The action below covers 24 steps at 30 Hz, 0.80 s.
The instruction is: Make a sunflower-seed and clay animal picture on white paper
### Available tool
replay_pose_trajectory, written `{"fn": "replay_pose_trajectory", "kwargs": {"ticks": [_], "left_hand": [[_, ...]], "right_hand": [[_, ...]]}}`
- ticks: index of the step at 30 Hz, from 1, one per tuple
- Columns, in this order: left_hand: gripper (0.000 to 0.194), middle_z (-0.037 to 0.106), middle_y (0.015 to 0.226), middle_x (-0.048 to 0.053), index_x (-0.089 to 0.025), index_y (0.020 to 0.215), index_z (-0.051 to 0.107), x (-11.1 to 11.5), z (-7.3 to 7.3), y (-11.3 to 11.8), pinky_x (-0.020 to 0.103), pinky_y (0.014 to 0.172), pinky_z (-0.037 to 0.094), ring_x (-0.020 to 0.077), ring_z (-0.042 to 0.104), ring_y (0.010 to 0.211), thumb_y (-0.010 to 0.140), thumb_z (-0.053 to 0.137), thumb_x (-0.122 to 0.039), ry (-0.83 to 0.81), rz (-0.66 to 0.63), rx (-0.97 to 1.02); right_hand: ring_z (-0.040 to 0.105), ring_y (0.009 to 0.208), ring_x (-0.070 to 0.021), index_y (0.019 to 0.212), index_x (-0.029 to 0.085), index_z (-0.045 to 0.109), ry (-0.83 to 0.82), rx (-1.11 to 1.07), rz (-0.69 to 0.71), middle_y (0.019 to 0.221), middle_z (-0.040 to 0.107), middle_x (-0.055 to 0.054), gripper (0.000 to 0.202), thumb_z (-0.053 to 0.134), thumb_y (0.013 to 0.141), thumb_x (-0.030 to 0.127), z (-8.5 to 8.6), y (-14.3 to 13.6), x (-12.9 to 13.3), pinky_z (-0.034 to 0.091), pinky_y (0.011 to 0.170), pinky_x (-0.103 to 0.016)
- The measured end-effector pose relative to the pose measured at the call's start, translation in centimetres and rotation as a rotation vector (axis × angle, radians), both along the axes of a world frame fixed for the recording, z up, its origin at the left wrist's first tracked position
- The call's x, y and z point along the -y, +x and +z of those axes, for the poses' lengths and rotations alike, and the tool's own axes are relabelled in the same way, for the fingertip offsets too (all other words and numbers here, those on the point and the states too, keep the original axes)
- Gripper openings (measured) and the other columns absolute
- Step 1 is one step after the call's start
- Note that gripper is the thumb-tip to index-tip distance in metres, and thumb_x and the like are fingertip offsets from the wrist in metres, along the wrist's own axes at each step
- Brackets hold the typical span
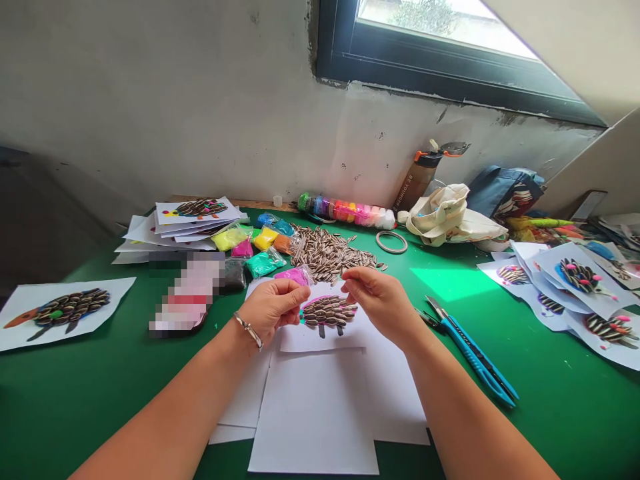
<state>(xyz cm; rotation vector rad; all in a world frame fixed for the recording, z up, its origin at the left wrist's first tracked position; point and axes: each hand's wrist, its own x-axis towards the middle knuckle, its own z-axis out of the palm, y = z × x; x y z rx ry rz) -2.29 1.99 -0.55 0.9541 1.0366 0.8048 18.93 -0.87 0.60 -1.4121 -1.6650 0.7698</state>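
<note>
My left hand (273,307) is closed, thumb against the bent forefinger, above the left end of a small white card. Whatever it pinches is too small to name. Opposite it, my right hand (383,300) is also closed, thumb and fingertips together over the card's right end, its contents hidden. Between the hands lies a sunflower-seed picture (327,312), with seeds laid in rows, a pink edge and two dark legs. A bit of green shows beside my left fingertips. White paper sheets (315,413) lie beneath the card. A pink clay packet (295,274) sits just behind my left hand.
Loose sunflower seeds (333,253) are heaped behind the card, beside coloured clay packets (265,263). A blue-handled cutter (480,357) lies right of my right arm. Finished pictures (575,277) spread at the right; a card stack (187,223) stands left. A bottle (417,179) leans near the wall.
</note>
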Motion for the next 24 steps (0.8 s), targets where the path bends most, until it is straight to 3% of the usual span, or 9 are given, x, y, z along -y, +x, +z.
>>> {"fn": "replay_pose_trajectory", "kwargs": {"ticks": [3,5,9,11,14,18,20,22,24], "left_hand": [[0.05,0.048,0.04,-0.005,-0.015,0.056,0.058,0.0,-0.1,0.0,0.019,0.04,0.036,0.0063,0.045,0.037,0.053,0.088,-0.055,-0.005,0.003,-0.012],[0.051,0.047,0.039,-0.005,-0.015,0.054,0.058,0.0,-0.1,0.1,0.018,0.037,0.033,0.0061,0.045,0.035,0.054,0.086,-0.057,-0.017,0.014,-0.012],[0.046,0.062,0.054,-0.001,-0.013,0.065,0.067,0.2,0.2,0.2,0.021,0.05,0.05,0.0084,0.057,0.046,0.049,0.091,-0.049,-0.05,0.022,0.008],[0.048,0.07,0.067,0.003,-0.013,0.076,0.071,0.3,0.3,0.2,0.026,0.061,0.056,0.012,0.065,0.057,0.046,0.094,-0.044,-0.071,0.022,0.022],[0.049,0.072,0.07,0.005,-0.013,0.08,0.073,0.2,0.3,0.2,0.026,0.063,0.058,0.0128,0.067,0.059,0.048,0.093,-0.045,-0.085,0.029,0.028],[0.051,0.058,0.045,-0.002,-0.012,0.06,0.066,0.1,0.2,0.1,0.018,0.041,0.045,0.0065,0.051,0.038,0.046,0.091,-0.054,-0.049,0.023,0.009],[0.053,0.052,0.039,-0.004,-0.012,0.054,0.062,0.1,0.3,0.2,0.017,0.037,0.04,0.0054,0.047,0.035,0.042,0.091,-0.055,-0.032,0.016,0.002],[0.053,0.055,0.042,-0.003,-0.012,0.055,0.063,0.2,0.4,0.3,0.018,0.042,0.046,0.0062,0.05,0.038,0.038,0.093,-0.053,-0.03,0.011,-0.001],[0.055,0.064,0.053,0.0,-0.013,0.064,0.068,0.3,0.5,0.4,0.022,0.051,0.054,0.0086,0.058,0.045,0.036,0.093,-0.053,-0.039,0.011,-0.002]], "right_hand": [[0.05,0.051,-0.0099,0.059,0.019,0.056,-0.013,0.083,-0.019,0.053,0.054,0.003,0.037,0.053,0.09,0.038,0.3,-0.3,0.2,0.037,0.05,-0.022],[0.044,0.048,-0.0091,0.051,0.019,0.049,0.002,0.119,-0.045,0.047,0.047,0.004,0.044,0.056,0.088,0.042,0.4,-0.5,0.4,0.032,0.047,-0.023],[0.057,0.058,-0.0123,0.078,0.02,0.067,-0.017,0.041,0.006,0.065,0.063,0.001,0.018,0.059,0.086,0.034,0.0,-0.5,0.4,0.042,0.053,-0.023],[0.065,0.069,-0.0152,0.092,0.021,0.069,-0.013,0.007,0.022,0.079,0.07,-0.002,0.018,0.054,0.088,0.031,-0.3,-0.3,0.3,0.047,0.06,-0.025],[0.066,0.065,-0.0146,0.085,0.02,0.068,-0.027,0.02,-0.008,0.076,0.07,-0.002,0.026,0.049,0.092,0.035,-0.3,-0.4,0.1,0.047,0.058,-0.025],[0.048,0.049,-0.0101,0.058,0.02,0.057,-0.026,0.184,0.007,0.05,0.051,0.004,0.035,0.057,0.088,0.039,0.1,-1.2,0.4,0.036,0.048,-0.023],[0.047,0.052,-0.01,0.066,0.021,0.059,0.0,0.186,0.037,0.055,0.052,0.004,0.024,0.06,0.085,0.034,0.2,-1.4,0.5,0.036,0.049,-0.022],[0.054,0.06,-0.011,0.083,0.022,0.063,0.019,0.129,0.048,0.067,0.061,0.003,0.011,0.057,0.087,0.03,-0.1,-1.1,0.5,0.041,0.055,-0.022],[0.062,0.071,-0.0129,0.097,0.023,0.064,0.028,0.067,0.029,0.083,0.068,0.0,0.017,0.05,0.09,0.028,-0.3,-0.6,0.3,0.046,0.062,-0.023]]}}
